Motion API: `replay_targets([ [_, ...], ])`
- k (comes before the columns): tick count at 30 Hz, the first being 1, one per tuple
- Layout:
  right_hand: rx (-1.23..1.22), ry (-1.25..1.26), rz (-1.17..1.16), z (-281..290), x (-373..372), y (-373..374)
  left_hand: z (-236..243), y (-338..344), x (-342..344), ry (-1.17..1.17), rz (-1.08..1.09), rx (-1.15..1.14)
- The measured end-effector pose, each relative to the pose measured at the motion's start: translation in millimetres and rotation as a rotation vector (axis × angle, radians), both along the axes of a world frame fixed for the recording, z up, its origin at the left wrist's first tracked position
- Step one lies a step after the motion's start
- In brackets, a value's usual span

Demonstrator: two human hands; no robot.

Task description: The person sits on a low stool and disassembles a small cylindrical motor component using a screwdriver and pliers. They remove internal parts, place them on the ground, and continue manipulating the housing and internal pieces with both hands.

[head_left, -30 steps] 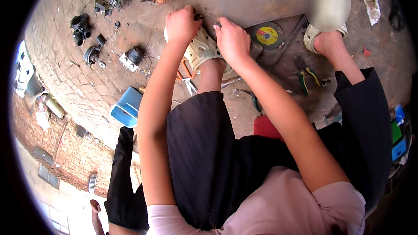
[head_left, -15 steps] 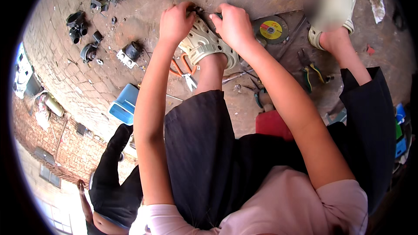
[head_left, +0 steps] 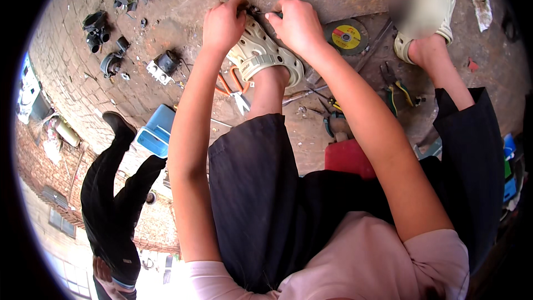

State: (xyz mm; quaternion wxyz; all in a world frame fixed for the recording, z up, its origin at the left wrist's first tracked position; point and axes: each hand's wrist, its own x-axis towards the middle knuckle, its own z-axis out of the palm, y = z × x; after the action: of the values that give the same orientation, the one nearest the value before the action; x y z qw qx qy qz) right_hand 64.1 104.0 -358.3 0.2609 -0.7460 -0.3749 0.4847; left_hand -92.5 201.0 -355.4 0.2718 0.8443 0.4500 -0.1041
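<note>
Two-handed step: your left hand (head_left: 224, 26) grips a small, dark, irregular part (head_left: 253, 9) by the beige perforated clog (head_left: 260, 50); your right hand (head_left: 297, 26) pinches something thin, dark, probably a tool. Next needs steady holding.

Left hand (head_left: 222, 26) at the toe end of the left clog (head_left: 261, 47), on its left side. Knuckles up, fingers curled inward; fingertips hidden. Left forearm (head_left: 197, 103) bare, runs almost straight, left of the clog. Right hand (head_left: 300, 25) opposite, right of the clog's toe, apart from the left. Thumb and fingers bent together in a pinch. Right forearm (head_left: 363, 103) bare, slants back, right of the clog.
</note>
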Motion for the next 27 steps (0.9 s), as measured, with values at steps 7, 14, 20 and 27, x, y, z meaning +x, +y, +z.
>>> replay_targets([
  [7,0.073,-0.101,0.137,-2,8,8,-3,1,0,0.012,0.028,-0.039],
  [14,0.025,-0.137,0.073,9,-6,-4,-8,-1,-5,-0.054,0.050,-0.019],
  [20,0.000,-0.170,0.102,13,-4,5,-7,0,-3,-0.056,0.048,-0.010],
  [27,-0.107,-0.172,0.145,12,-15,18,-3,-4,-1,-0.057,0.039,0.038],
])
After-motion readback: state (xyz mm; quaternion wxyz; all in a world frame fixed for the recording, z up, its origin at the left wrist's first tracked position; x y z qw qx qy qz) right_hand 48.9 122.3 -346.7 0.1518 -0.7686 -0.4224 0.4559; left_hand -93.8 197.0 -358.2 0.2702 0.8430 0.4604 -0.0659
